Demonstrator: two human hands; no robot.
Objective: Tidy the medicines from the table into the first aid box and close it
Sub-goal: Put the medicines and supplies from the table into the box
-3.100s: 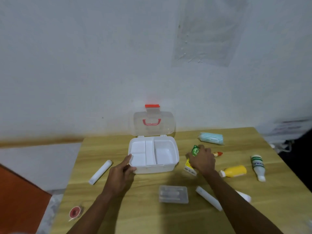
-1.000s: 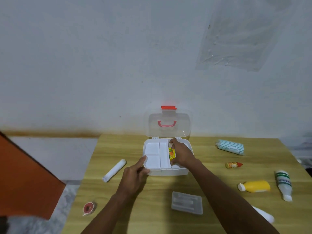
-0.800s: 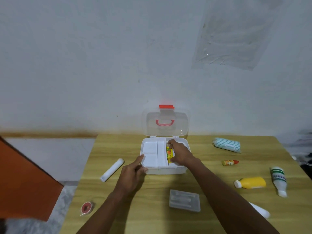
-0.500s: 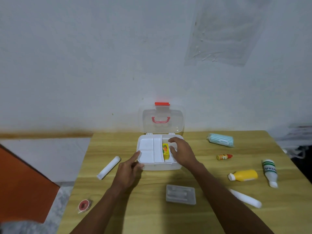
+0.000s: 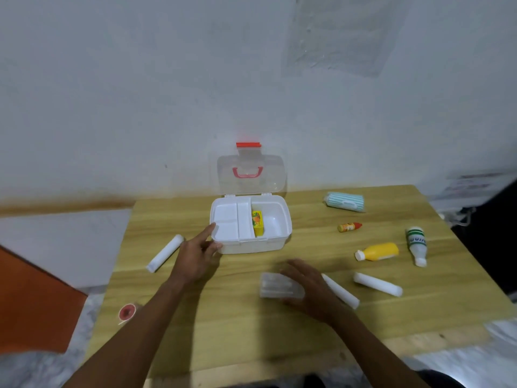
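head view: yellow carton (image 5: pixel 257 226) now sits in the box (image 5: pixel 275 242)'s right bay; right hand (image 5: pixel 309 291) has left it and hovers open and empty over the clear tray (image 5: pixel 275 287). left hand (image 5: pixel 195 257) open, steadying the box's left wall. tubes and bottles still on the tabletop (image 5: pixel 237 331), lid up, so one item done, most left.

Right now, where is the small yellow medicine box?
In the head view the small yellow medicine box stands on edge inside the open first aid box, in its right compartment against the divider, beyond the left hand.
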